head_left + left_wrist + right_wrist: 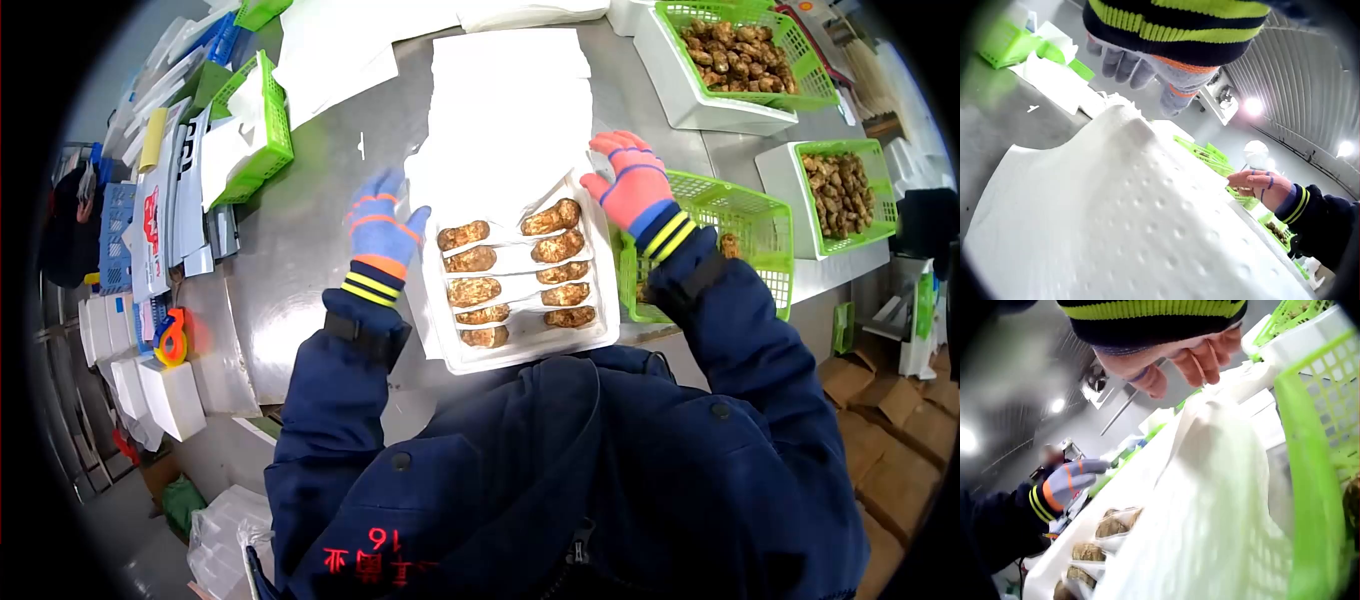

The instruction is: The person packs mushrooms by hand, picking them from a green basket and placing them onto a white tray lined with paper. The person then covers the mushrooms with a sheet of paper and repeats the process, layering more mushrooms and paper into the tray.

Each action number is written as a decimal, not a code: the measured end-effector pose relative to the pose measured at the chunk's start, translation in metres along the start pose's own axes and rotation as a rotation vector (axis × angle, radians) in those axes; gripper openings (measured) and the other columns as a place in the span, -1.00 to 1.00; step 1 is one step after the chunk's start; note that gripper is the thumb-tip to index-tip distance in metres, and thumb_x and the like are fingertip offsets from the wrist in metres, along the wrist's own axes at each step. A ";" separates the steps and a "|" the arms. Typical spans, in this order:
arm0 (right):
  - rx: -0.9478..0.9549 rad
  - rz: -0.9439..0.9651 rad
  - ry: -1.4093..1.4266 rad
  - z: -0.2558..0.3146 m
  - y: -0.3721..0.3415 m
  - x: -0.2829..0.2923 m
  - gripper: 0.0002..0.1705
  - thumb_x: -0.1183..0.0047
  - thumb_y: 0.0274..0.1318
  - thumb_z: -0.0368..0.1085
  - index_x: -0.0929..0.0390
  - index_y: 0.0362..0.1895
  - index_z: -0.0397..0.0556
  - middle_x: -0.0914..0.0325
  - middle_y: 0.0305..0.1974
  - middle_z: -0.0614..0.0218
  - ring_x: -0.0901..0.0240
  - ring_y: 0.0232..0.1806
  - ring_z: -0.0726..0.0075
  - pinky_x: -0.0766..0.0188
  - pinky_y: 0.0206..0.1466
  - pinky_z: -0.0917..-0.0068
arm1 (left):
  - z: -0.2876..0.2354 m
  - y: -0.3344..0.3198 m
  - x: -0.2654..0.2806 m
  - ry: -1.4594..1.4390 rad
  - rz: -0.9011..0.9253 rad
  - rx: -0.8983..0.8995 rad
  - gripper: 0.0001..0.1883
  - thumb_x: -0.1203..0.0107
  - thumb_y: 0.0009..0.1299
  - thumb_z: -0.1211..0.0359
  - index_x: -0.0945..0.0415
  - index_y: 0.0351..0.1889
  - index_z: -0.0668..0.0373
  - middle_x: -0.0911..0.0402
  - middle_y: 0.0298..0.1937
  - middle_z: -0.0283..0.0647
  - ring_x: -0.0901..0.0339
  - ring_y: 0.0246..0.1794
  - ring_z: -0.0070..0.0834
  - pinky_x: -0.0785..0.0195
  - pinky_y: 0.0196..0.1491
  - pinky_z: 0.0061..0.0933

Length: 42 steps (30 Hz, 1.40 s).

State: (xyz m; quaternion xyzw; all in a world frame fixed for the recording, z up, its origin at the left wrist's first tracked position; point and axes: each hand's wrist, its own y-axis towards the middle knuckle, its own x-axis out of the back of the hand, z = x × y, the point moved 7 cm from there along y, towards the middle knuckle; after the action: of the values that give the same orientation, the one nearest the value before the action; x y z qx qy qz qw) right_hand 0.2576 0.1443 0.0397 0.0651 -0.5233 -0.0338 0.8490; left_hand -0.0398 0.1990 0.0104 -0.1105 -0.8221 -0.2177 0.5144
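Note:
A white foam tray (540,358) in front of the person holds two columns of brown, mottled, knobbly, stubby pieces (472,291), lying on white paper. At its far end a white sheet (510,110) extends over the table. My left hand (385,225), in a blue-grey glove with orange bands, hovers at the tray's far left corner with fingers extended, holding nothing. My right hand (635,180), in a pink glove with blue bands, is by the far right corner, its fingers spread. In the right wrist view the right fingertips (1210,375) overlap the paper's raised edge.
Right of the tray stands a green basket (780,240) with a few brown pieces. Beyond it, fuller green baskets (815,85) rest on white foam boxes (660,70). Another green basket (285,130) with white paper stands at left, and a tape dispenser (172,340) sits on a white box.

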 end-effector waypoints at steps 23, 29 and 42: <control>-0.120 0.112 0.504 -0.025 0.001 -0.047 -0.73 -0.26 -0.25 -0.26 -0.58 -0.46 -0.21 -0.12 0.32 0.06 -0.04 0.29 -0.07 -0.09 0.27 0.25 | 0.013 0.005 -0.025 -0.365 0.038 0.104 -0.25 -0.40 -0.11 0.31 -0.37 0.14 0.03 -0.02 0.34 0.05 -0.07 0.32 -0.07 -0.07 0.30 -0.24; -0.156 0.206 0.658 -0.029 -0.005 -0.049 -0.75 -0.23 -0.20 -0.30 -0.58 -0.43 -0.24 -0.07 0.34 0.08 -0.13 0.25 0.08 -0.18 0.20 0.34 | 0.012 0.009 -0.035 -0.263 0.091 0.070 -0.34 -0.41 -0.12 0.32 -0.46 0.04 0.02 -0.01 0.36 0.07 -0.08 0.32 -0.06 -0.07 0.29 -0.24; -0.038 0.203 0.638 -0.029 -0.009 -0.048 -0.71 -0.16 -0.15 -0.37 -0.62 -0.23 -0.15 -0.03 0.35 0.09 -0.08 0.32 0.14 -0.10 0.28 0.37 | 0.003 0.017 -0.030 -0.011 0.110 0.035 -0.16 -0.38 -0.09 0.02 -0.37 0.14 0.22 -0.08 0.32 0.10 -0.03 0.33 -0.02 0.02 0.31 -0.19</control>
State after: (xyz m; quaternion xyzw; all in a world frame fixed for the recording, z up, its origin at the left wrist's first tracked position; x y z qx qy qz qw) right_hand 0.2620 0.1437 -0.0169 0.0042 -0.2344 0.0634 0.9701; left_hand -0.0219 0.2163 -0.0138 -0.1477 -0.8212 -0.1743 0.5229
